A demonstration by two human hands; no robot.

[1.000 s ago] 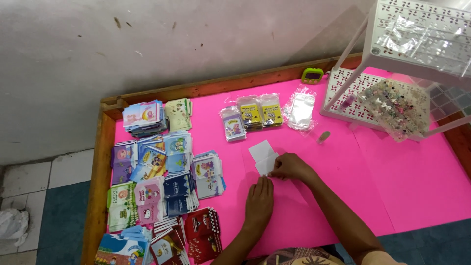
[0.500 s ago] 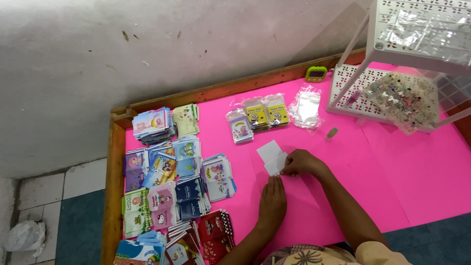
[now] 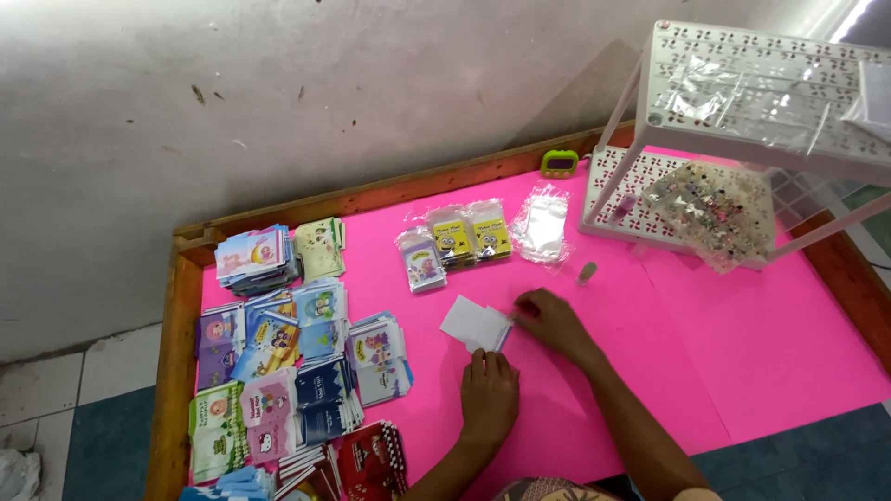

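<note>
The white card [image 3: 473,323] lies flat on the pink table cover [image 3: 742,343], near its middle, just right of the stacked picture packets [image 3: 288,362]. The right hand [image 3: 549,320] pinches the card's right edge between closed fingertips, while the left hand [image 3: 489,394] rests palm down, fingers together, just near of it, holding nothing. Handled well, in judgement, the card stays pressed flat, the left hand steadying and fingertips at the edge.

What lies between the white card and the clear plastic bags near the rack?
In the head view, only bare pink table cover separates the white card from the clear plastic bags.
</note>
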